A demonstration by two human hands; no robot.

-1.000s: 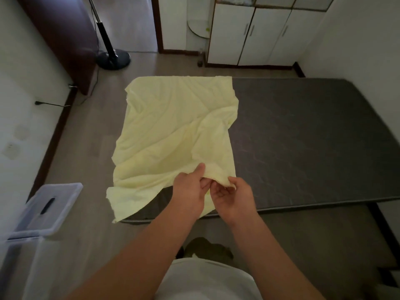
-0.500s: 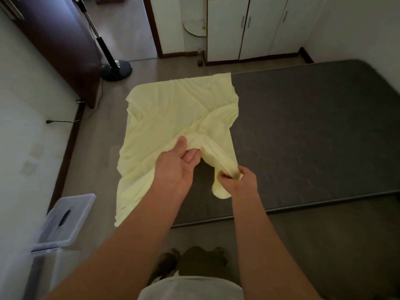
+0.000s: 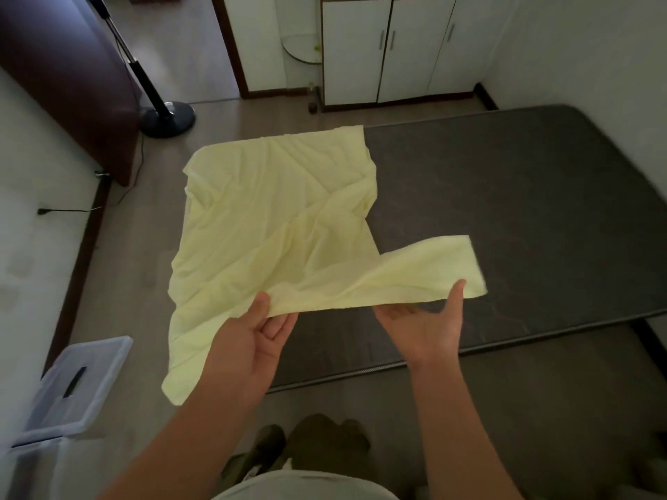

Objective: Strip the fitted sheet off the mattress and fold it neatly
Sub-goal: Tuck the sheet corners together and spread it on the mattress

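A pale yellow fitted sheet (image 3: 274, 211) is seen spread and creased over the left end of a dark mattress (image 3: 523, 211), with its near-left corner hung past the edge. The near edge is raised and stretched between two hands. It is pinched by the left hand (image 3: 252, 341), thumb above and fingers below, and gripped by the right hand (image 3: 429, 326), palm upturned, thumb on top.
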